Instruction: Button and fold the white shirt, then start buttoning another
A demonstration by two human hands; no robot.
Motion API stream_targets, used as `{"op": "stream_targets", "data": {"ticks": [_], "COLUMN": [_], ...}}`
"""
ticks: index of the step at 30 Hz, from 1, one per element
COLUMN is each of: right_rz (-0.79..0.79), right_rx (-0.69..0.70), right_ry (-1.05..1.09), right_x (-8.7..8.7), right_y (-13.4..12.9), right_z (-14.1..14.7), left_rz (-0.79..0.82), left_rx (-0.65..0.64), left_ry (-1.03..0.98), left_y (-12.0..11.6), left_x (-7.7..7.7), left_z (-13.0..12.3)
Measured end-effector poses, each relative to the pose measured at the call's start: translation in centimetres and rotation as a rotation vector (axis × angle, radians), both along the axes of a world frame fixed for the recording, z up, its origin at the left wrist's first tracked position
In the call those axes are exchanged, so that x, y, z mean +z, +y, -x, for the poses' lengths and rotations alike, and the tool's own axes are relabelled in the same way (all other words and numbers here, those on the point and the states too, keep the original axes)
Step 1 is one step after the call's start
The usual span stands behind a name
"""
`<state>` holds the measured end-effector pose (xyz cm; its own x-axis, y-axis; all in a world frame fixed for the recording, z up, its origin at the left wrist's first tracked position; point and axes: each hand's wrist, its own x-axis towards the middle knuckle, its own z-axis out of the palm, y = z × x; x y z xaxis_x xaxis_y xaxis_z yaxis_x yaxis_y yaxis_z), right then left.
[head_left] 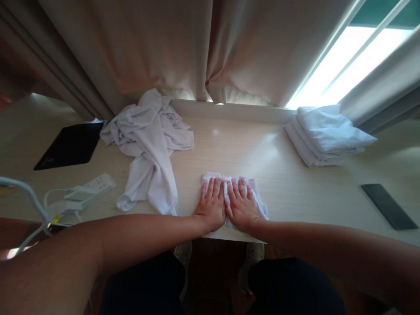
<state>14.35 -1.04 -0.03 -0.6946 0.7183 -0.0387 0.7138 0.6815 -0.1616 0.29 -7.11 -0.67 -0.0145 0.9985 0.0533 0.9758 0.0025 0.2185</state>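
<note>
A small folded white cloth (260, 199) lies flat near the front edge of the light wooden table (226, 151). My left hand (212, 205) presses palm down on its left part, fingers spread. Beside it, my right hand (242, 206) lies flat on the right part, fingers apart, the two thumbs almost touching. Much of the cloth is hidden under both hands. To the left sits a crumpled heap of white cloth (149, 144). At the back right is a stack of folded white cloths (328, 135).
A black mat (70, 145) lies at the left, with a white power strip (95, 188) and cables in front of it. A dark flat slab (389, 205) rests at the right. Curtains (164, 48) hang behind the table, beside a bright window (344, 57).
</note>
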Motion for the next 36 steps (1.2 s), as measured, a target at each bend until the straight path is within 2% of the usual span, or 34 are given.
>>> {"op": "stream_targets", "data": {"ticks": [6,11,16,20,23,26,30,33,36], "right_rz": [-0.004,-0.039,-0.08,-0.082,-0.055,-0.005,0.025,-0.075,-0.193], "right_rx": [-0.006,-0.019,-0.098,-0.198,-0.246,-0.273,-0.264,-0.246,-0.356], "right_ry": [-0.02,-0.017,-0.022,-0.001,0.023,0.021,0.042,0.139,0.247], "right_x": [0.0,0.2,1.1,2.1,2.9,3.9,5.5,6.2,5.9], "right_y": [0.3,-0.2,-1.3,-2.7,-4.6,-7.0,-10.5,-12.8,-14.1], "right_z": [0.2,0.0,0.1,-0.3,-1.6,-2.9,-4.0,-5.0,-7.0], "left_rz": [0.01,-0.035,-0.097,-0.128,-0.106,-0.061,-0.017,-0.083,-0.248], "left_rx": [-0.011,-0.016,0.021,0.024,-0.001,-0.029,-0.022,0.023,0.084], "left_ry": [-0.004,0.019,0.038,0.041,0.03,0.009,-0.004,-0.068,-0.253], "left_y": [0.4,-0.1,-0.7,-1.4,-3.2,-6.0,-9.2,-11.5,-15.2], "left_x": [-0.1,-0.1,0.3,1.2,2.2,3.0,4.5,6.0,6.5], "left_z": [0.2,0.0,-0.5,-0.9,-0.6,0.3,0.9,-0.3,-3.1]}}
